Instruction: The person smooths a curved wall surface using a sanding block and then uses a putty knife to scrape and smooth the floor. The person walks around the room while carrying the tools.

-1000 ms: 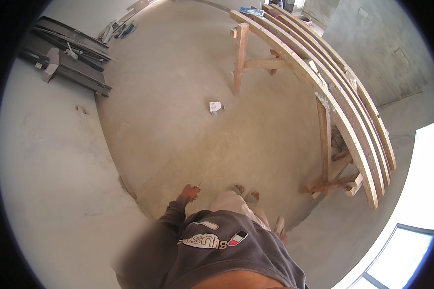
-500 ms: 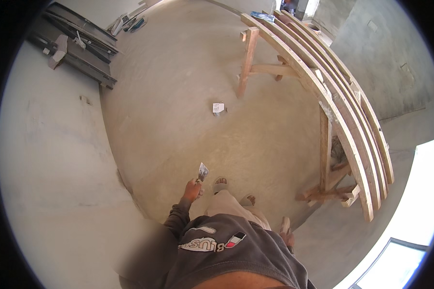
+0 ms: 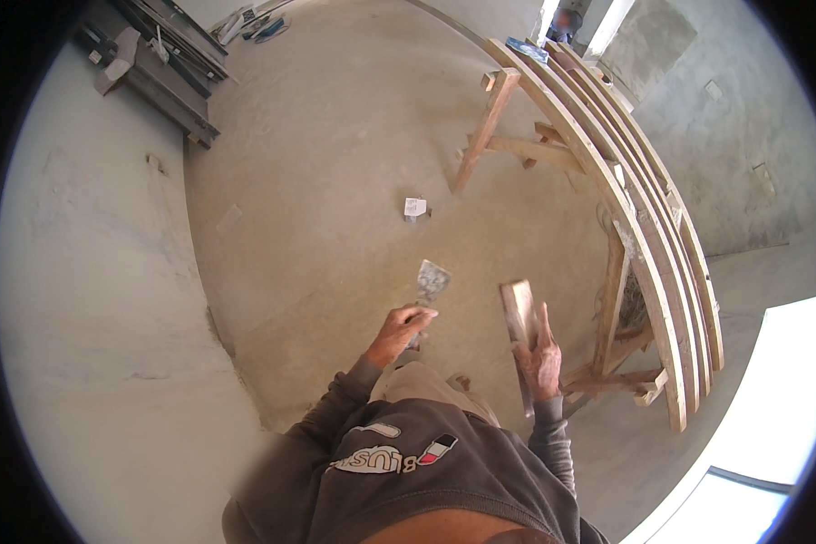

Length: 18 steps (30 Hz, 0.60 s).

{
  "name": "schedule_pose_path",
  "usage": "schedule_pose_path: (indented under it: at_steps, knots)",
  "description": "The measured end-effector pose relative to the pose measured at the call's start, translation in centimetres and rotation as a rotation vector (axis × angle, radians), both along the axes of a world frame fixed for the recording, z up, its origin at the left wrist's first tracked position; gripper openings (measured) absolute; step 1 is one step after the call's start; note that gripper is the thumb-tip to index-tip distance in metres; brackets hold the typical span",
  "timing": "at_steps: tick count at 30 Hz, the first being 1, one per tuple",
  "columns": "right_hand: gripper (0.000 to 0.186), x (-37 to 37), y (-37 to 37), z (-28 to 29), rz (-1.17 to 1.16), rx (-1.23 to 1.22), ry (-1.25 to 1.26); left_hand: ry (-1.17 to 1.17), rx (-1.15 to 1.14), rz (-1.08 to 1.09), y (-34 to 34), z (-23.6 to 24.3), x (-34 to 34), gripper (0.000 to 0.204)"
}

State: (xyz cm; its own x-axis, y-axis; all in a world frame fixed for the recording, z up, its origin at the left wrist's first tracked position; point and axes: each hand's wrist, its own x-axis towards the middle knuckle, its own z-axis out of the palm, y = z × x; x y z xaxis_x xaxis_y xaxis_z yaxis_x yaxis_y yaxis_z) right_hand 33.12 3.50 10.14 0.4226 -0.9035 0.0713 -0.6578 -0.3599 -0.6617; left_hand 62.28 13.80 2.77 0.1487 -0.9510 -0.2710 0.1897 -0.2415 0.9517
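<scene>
Bare floor spreads across mid-frame. Just below centre I see the left hand pinching a scraper, blade up; to its right, the right hand clasps a block, fingers extended. Farther out, a card lies above centre, and a trestle stands at right.

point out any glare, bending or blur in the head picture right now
Head view: the window at lower right is blown out to white; head view: the wooden beams bow with the fisheye, and the corners fall to black; head view: the wooden block at the right hand looks slightly smeared, perhaps by motion.
</scene>
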Motion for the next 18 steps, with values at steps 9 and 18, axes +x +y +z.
schedule_pose_path:
  at_steps: [9,18]
  knots:
    - [0.108,14.1,-0.8,3.7,0.314,-0.132,0.180,0.263,-0.067,-0.149,-2.0,4.4,0.1,0.063]
    - [0.098,19.9,-0.8,3.3,0.576,-0.233,0.222,0.518,0.069,0.290,-1.8,3.1,2.4,0.045]
